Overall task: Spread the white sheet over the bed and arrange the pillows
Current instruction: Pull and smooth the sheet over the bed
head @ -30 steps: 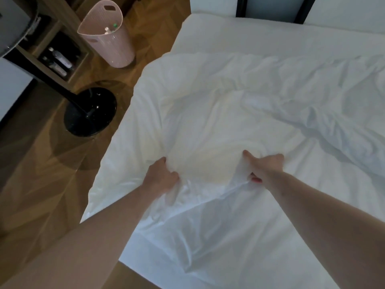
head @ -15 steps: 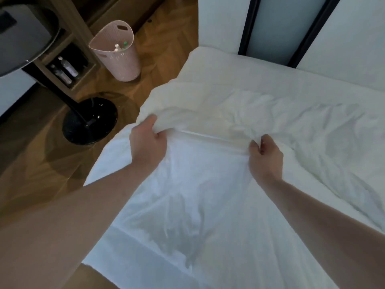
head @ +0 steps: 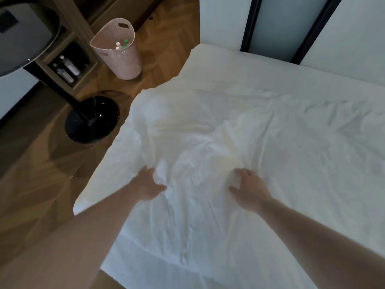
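Observation:
The white sheet lies crumpled over the left part of the bed, bunched into soft ridges in the middle. My left hand rests on the sheet near the bed's left edge, thumb out to the right, with a small fold of fabric lying between thumb and fingers. A little to the right, my right hand lies flat on the sheet with its fingers spread and holds nothing. No pillow is in view.
A pink laundry basket with bottles in it stands on the wooden floor left of the bed. A black round stand base sits close to the bed's left edge. Behind it is a wooden shelf unit. A wall and dark-framed panel stand behind the bed.
Both hands gripped the sheet's edge, lifted it and threw it toward the head of the bed. The sheet has settled, and the hands have let go and dropped back toward me.

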`<state>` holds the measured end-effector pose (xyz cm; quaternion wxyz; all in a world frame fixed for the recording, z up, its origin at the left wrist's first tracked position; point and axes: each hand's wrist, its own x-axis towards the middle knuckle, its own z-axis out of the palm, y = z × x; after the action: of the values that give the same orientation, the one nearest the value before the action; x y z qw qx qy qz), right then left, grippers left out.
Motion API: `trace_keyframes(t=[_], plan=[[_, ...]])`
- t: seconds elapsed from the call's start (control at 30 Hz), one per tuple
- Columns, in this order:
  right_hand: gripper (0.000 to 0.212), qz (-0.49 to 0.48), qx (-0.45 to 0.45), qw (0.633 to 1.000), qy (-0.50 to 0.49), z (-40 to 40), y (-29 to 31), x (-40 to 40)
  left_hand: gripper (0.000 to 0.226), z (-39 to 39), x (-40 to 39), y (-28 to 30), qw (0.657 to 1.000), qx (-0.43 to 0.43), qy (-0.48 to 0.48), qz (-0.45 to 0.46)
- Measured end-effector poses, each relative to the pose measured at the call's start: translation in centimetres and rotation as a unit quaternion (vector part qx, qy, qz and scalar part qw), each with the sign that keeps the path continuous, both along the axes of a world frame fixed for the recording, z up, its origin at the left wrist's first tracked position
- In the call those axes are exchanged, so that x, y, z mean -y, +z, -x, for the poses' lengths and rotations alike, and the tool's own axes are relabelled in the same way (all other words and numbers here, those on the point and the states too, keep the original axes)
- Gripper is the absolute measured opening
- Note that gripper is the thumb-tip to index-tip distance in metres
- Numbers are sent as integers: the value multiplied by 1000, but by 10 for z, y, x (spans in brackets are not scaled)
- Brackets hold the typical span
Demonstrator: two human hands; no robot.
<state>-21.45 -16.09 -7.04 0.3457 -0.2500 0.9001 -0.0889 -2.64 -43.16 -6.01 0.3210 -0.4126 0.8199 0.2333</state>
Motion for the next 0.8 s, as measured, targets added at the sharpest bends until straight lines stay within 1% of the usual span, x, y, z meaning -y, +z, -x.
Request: trace_keyframes(t=[0.07,0.13,0.2,0.27,0.3,0.33,0.37,0.43,0.47,0.53,0.63,0.73,0.8], plan=[[85,-68,29,997,31,-27,-23,-35,103,-33,-22,-23,999,41,-22,-18],[92,-109,58,992,25,-47,-41,-61,106,-56,-37,-38,996,67,-40,-37],[95,-125,83,989,16,-62,-54,-77,107,-66,-42,-46,992,96,-64,-56],[96,-122,86,989,14,-69,-59,-83,103,-61,-40,-44,991,96,-72,-54],[95,-106,75,992,8,-70,-57,-81,97,-55,-38,-39,995,71,-66,-39],[92,-77,56,995,-6,-68,-52,-77,89,-46,-34,-32,998,23,-49,-8],[88,-38,30,999,-22,-64,-45,-70,80,-36,-30,-25,998,-46,-26,34],[81,50,-34,998,-36,-48,-27,-48,67,-11,-21,-9,974,-192,19,122],[80,88,-63,994,-32,-36,-18,-35,66,4,-16,-3,959,-237,32,153],[81,142,-108,984,-21,-8,-5,-9,72,33,-4,2,947,-260,31,185],[83,171,-156,973,-17,38,2,25,87,74,14,-2,944,-262,12,199],[86,164,-180,970,-24,76,0,48,102,103,27,-16,948,-242,7,206],[90,127,-182,975,-29,101,-13,58,111,122,35,-34,961,-214,38,172]])
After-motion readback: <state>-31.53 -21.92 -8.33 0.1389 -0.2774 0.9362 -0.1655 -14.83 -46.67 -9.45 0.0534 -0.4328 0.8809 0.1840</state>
